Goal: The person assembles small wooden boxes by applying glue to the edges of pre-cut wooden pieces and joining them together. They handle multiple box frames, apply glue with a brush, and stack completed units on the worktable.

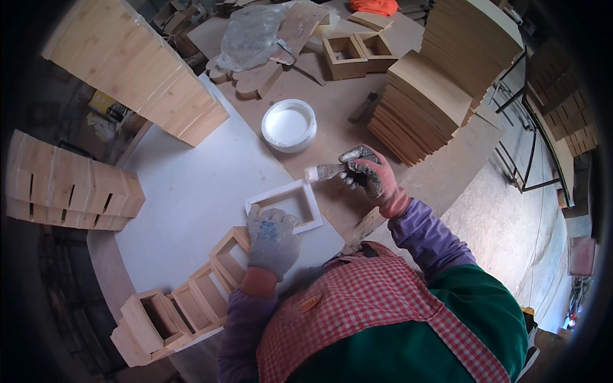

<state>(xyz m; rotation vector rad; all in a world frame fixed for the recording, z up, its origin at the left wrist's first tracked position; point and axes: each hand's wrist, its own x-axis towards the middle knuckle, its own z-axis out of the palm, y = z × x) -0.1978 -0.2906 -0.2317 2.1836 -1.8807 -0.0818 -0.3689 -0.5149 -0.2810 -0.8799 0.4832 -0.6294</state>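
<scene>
A rectangular wooden box frame [310, 203] with a white-coated rim lies on the white board in front of me. My left hand [273, 237], in a grey glove, grips its near left side with the fingers over the edge. My right hand [371, 173], in a stained pink and dark glove, is closed round a flat paintbrush [327, 172]. The brush's whitened bristles are at the frame's far right corner; whether they touch it I cannot tell. Beyond the frame stands a round white tub [288, 125] with white paste or glue inside.
Bare wooden box frames [195, 299] are lined up at the near left. Tall wooden stacks [143, 73] and slotted boxes [73, 182] stand left. Thin curved boards [418, 105] are piled at right. A two-part box [359, 56] and plastic sheeting [250, 39] lie at the back.
</scene>
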